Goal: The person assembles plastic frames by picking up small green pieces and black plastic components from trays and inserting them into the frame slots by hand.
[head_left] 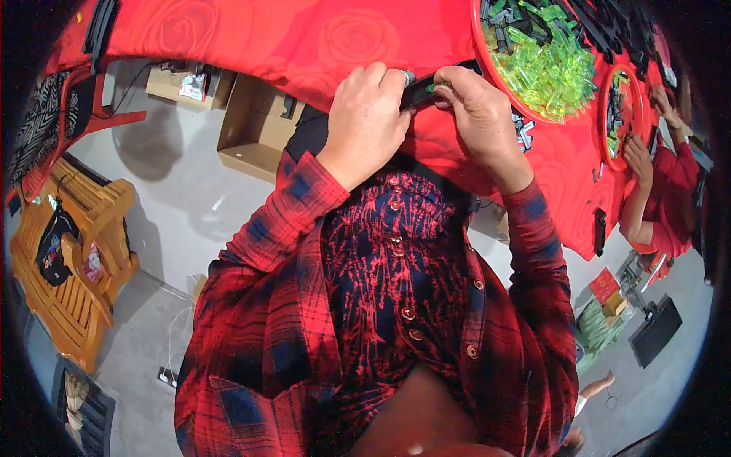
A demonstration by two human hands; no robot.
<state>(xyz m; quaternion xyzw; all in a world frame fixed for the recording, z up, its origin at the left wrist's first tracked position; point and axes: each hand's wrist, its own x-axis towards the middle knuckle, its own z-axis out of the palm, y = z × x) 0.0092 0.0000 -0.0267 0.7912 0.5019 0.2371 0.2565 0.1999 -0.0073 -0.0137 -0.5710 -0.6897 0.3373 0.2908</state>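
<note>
Between the hands (368, 120) (485, 116), a black strip (419, 97)

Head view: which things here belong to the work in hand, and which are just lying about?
Likely in the job:
black strip, held by the left hand
small green piece, at the right hand
red tub of yellow-green and black pieces

Apparently just lying about:
open cardboard box
wooden chair
white power strip
dark flat screen
</note>
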